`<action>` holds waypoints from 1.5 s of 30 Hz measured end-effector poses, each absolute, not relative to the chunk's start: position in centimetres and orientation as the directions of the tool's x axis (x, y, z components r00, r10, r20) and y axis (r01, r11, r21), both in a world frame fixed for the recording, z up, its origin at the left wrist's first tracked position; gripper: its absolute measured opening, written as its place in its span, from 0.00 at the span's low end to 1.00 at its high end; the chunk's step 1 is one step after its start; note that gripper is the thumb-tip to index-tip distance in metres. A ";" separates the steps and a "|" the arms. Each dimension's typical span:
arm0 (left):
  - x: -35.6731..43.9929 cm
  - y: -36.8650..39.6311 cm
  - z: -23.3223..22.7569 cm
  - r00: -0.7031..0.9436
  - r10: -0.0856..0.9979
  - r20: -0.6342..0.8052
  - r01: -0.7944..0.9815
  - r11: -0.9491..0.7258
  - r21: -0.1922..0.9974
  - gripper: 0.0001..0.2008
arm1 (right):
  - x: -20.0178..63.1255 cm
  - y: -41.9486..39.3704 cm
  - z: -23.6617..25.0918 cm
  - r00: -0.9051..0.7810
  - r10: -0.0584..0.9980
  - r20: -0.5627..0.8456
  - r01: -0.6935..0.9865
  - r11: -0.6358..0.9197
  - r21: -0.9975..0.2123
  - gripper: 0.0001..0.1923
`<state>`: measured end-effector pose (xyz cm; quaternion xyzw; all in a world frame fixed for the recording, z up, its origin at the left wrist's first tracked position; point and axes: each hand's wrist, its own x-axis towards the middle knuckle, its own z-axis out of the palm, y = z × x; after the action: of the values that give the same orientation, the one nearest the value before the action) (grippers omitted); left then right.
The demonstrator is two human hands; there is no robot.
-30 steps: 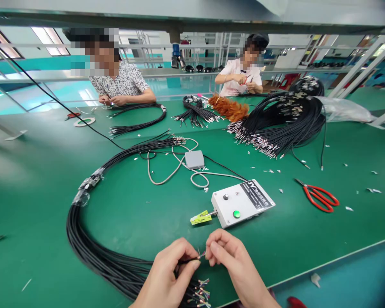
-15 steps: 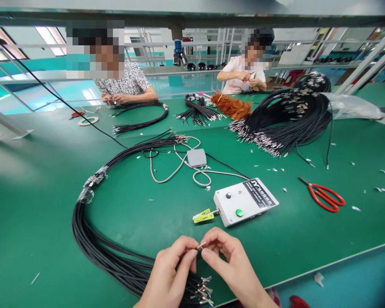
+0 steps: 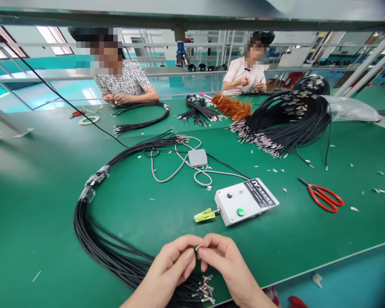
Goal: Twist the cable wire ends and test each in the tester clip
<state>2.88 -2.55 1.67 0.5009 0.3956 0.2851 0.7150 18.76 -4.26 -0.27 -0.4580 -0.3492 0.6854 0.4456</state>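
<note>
My left hand (image 3: 176,263) is closed on the end of a black cable, with a small stripped wire end (image 3: 199,247) showing at the fingertips. My right hand (image 3: 220,259) pinches at the same wire end, its thumb and forefinger meeting the left fingertips. Under and left of my hands curves a bundle of black cables (image 3: 94,244), taped together midway, with coloured wire ends (image 3: 206,288) fanned out below my hands. Just beyond stands a white box machine (image 3: 234,205) with a green button and a yellow clip (image 3: 205,215) on its shaft.
Red-handled cutters (image 3: 325,197) lie to the right. A grey pedal (image 3: 197,158) with looped cord sits behind the machine. A large cable pile (image 3: 285,119) and a brown feather duster (image 3: 232,106) are at the back. Two people (image 3: 125,81) work across the green table (image 3: 141,201).
My right fingers have closed in on the wire end, and both hands' fingertips now meet. The co-worker at the back right has lowered their hands slightly.
</note>
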 end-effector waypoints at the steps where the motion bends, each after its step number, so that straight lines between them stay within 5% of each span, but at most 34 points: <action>1: 2.9 -2.5 1.5 0.539 0.792 -0.287 -0.025 0.356 0.934 0.20 | 18.8 -4.3 -0.2 -0.184 0.928 -0.324 -0.283 -0.365 -0.887 0.21; 9: 4.4 -2.5 -0.6 0.379 0.858 -0.346 -0.040 0.389 0.920 0.21 | 19.4 -4.4 -0.6 -0.163 0.925 -0.344 -0.058 -0.357 -0.932 0.18; 15: 4.6 -3.1 0.0 0.213 0.975 -0.068 0.183 0.028 0.983 0.13 | 20.3 -4.0 0.3 -0.162 0.972 -0.169 0.228 -0.130 -0.965 0.07; 19: 4.4 -2.7 -0.2 0.268 0.950 -0.160 0.150 0.123 0.981 0.14 | 21.3 -4.2 0.7 -0.210 0.977 -0.019 0.419 0.073 -0.905 0.07; 26: 4.2 -1.4 -0.2 0.331 0.898 -0.289 0.057 0.287 0.956 0.19 | 21.4 -4.0 1.0 -0.298 0.927 0.227 0.727 0.374 -0.575 0.04; 30: 3.8 -1.7 -0.4 0.377 0.925 -0.051 0.302 -0.071 0.951 0.12 | 20.8 -3.1 0.9 -0.462 0.834 0.301 0.776 0.544 -0.319 0.12; 34: 3.7 -1.7 -0.5 0.443 0.883 0.157 0.437 -0.365 0.822 0.13 | 21.7 -2.5 0.9 -0.496 0.798 0.343 0.777 0.583 -0.235 0.14; 40: 4.0 0.0 -0.3 0.226 0.974 -0.029 0.300 -0.041 0.953 0.09 | 23.5 -0.6 0.9 -0.497 0.768 0.405 0.826 0.561 -0.051 0.08; 45: 4.0 1.0 -0.6 0.184 0.977 -0.103 0.217 0.062 0.974 0.10 | 23.5 1.0 -0.3 -0.563 0.746 0.357 0.814 0.574 0.083 0.12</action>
<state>3.97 1.05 -0.58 0.5752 0.5193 0.3716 0.5113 23.49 0.96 -0.28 -0.4454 -0.8757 -0.1201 0.1426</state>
